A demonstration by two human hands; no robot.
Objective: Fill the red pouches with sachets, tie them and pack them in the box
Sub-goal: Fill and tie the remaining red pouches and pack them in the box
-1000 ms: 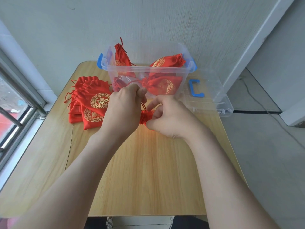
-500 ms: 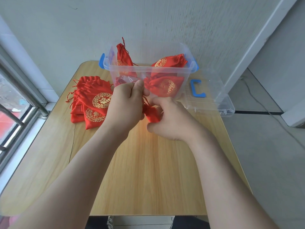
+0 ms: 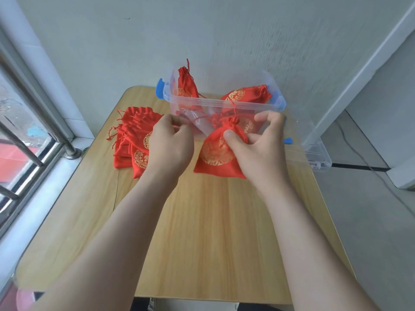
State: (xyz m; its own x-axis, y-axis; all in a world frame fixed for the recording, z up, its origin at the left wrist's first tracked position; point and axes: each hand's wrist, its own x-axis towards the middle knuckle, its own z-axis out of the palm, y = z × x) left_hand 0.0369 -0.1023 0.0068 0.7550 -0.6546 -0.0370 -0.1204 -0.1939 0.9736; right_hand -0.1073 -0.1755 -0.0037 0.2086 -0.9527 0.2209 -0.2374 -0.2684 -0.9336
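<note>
Stock sits at the far left: a heap of flat spare pouches (image 3: 134, 140) on the table (image 3: 202, 232), at about nine o'clock from our left hand (image 3: 170, 144). That hand's fingers are curled in tight. A sliver of red shows between them, which we take for the drawstring, but we cannot tell whether they really pinch it.

Next comes the pouch (image 3: 215, 153) in work. Its flat bottom rests on the table and its gathered neck points up toward twelve o'clock, leaning a touch toward one. Its long axis therefore runs straight at the near wall of the box (image 3: 224, 104). Our right hand (image 3: 256, 151) grips it just under the neck, thumb on the front face and fingers behind.

The neck looks cinched, so we judge the tying nearly done and the packing next. What matters for that move is that the box stands directly at twelve o'clock from the pouch, just beyond it, and its rim is higher than the neck. The right hand already has the hold and is the nearer one, so we think it should lift the pouch up and over the rim, not push it forward. Two packed pouches (image 3: 247, 95) already lean inside.

Furthest right, at three o'clock from the right hand, lies the clear lid (image 3: 314, 153).
</note>
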